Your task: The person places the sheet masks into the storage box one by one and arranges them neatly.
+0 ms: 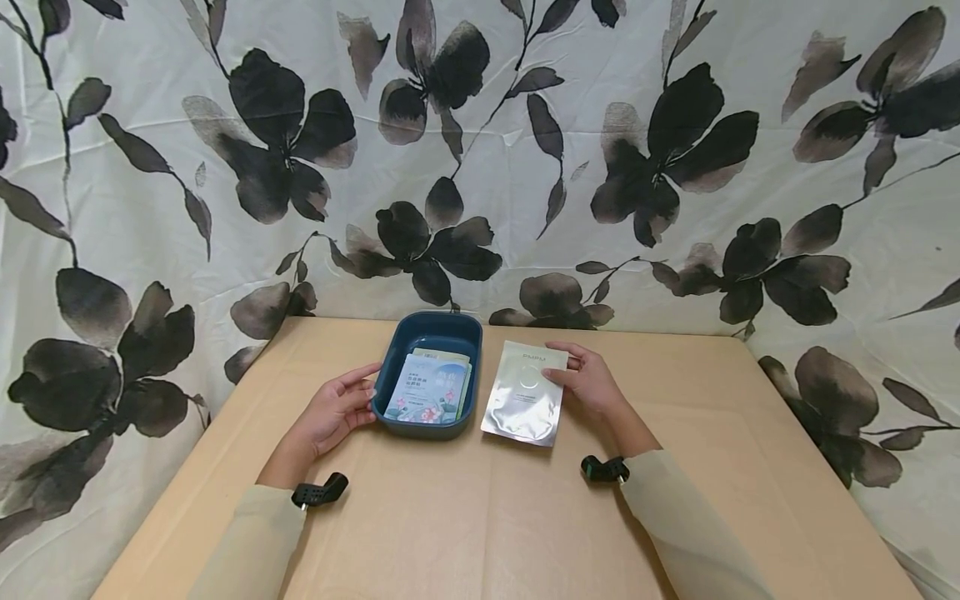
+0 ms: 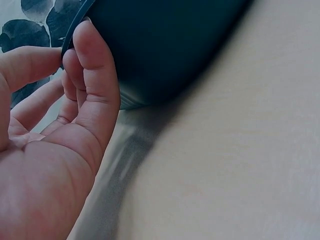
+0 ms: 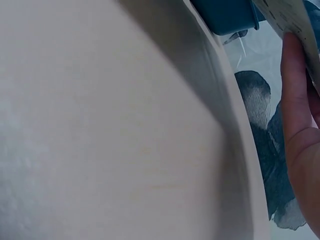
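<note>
At the left side of a dark blue plastic bin [image 1: 385,392], my left hand [image 1: 333,417] holds the rim and outer wall with bent fingers. The left wrist view shows those fingertips against the bin's wall [image 2: 165,45]. Inside the bin lie several flat packets, the top one a light blue packet with pink flowers [image 1: 426,387]. My right hand [image 1: 592,383] pinches the upper right edge of a silvery foil sachet [image 1: 525,396], thumb in front. This sachet is just right of the bin. Only its printed back [image 3: 287,17] shows in the right wrist view.
Both hands are over a light wooden-coloured table [image 1: 450,517]. Behind its far edge hangs a white cloth [image 1: 540,167] with dark flowers. Each wrist carries a black band, the left one [image 1: 320,490] near the sleeve cuff.
</note>
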Tool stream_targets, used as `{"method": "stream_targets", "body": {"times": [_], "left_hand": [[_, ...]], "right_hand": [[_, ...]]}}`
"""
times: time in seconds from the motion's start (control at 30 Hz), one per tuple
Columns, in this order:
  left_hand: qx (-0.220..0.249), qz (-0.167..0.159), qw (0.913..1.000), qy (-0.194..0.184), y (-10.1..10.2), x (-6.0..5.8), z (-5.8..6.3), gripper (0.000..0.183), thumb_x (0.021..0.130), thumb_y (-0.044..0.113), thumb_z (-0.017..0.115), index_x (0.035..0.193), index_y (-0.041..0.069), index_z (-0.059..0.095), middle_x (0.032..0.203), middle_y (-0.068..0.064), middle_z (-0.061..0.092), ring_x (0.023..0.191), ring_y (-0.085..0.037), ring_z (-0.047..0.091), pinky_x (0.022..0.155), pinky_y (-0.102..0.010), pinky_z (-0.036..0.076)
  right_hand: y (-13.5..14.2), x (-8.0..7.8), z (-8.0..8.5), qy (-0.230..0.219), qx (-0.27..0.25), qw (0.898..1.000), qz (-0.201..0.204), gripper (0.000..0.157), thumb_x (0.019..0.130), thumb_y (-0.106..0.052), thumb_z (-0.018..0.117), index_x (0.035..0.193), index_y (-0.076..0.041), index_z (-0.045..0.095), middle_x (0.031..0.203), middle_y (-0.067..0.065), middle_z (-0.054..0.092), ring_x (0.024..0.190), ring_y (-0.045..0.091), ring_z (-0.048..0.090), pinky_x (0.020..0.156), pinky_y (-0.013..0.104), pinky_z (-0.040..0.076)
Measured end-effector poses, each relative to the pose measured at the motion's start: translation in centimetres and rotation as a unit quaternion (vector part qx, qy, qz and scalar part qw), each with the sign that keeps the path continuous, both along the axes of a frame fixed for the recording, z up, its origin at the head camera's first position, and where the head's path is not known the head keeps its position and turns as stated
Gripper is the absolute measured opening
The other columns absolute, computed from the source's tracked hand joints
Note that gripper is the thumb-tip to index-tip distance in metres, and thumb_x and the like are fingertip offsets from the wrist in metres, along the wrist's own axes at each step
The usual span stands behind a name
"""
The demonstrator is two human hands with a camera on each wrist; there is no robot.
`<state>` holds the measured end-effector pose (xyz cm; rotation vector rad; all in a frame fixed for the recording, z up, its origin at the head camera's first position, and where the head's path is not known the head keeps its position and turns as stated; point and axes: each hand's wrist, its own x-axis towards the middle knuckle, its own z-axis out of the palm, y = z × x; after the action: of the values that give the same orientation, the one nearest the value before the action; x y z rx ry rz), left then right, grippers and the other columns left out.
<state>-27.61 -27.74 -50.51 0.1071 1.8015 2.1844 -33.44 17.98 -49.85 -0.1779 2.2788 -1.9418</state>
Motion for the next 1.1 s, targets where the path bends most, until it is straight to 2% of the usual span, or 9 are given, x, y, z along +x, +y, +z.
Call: {"method": "stream_targets", "body": {"times": [0.37,0.57,0.9,1.1], "left_hand": [[0.002,-0.002,1.0000,-0.004,0.0,0.0,0.0,0.061,0.104,0.010,0.059,0.160,0.011,0.035,0.113,-0.005,0.063,0.083,-0.016,0.067,0.077,-0.027,0.060],[0.002,-0.004,1.0000,-0.001,0.0,0.0,0.1,0.061,0.104,0.011,0.059,0.160,0.011,0.034,0.115,-0.006,0.064,0.084,-0.015,0.067,0.079,-0.027,0.060],[0.004,-0.006,1.0000,0.003,0.0,0.0,0.0,0.061,0.104,0.011,0.058,0.160,0.011,0.033,0.117,-0.006,0.064,0.085,-0.015,0.067,0.078,-0.026,0.060],[0.002,-0.004,1.0000,0.004,0.0,0.1,0.0,0.061,0.104,0.011,0.059,0.160,0.011,0.033,0.114,-0.005,0.064,0.084,-0.015,0.067,0.077,-0.026,0.060]], "right_hand": [[-0.5,0.6,1.1,-0.001,-0.010,1.000,0.006,0.065,0.089,-0.005,0.078,0.149,-0.005,0.050,0.128,0.024,0.069,0.091,0.015,0.073,0.071,0.026,0.061],[-0.9,0.8,1.7,0.006,-0.005,1.000,0.007,0.061,0.090,-0.006,0.078,0.146,-0.009,0.055,0.128,0.024,0.069,0.091,0.013,0.072,0.070,0.025,0.060],[-1.5,0.9,2.3,-0.001,-0.034,0.999,0.009,0.057,0.088,-0.006,0.079,0.142,-0.014,0.060,0.120,0.014,0.074,0.089,0.015,0.073,0.068,0.027,0.061],[-2.0,0.9,2.5,0.002,-0.045,0.999,0.012,0.057,0.089,-0.005,0.078,0.142,-0.015,0.059,0.124,0.017,0.072,0.090,0.018,0.074,0.070,0.032,0.063]]}}
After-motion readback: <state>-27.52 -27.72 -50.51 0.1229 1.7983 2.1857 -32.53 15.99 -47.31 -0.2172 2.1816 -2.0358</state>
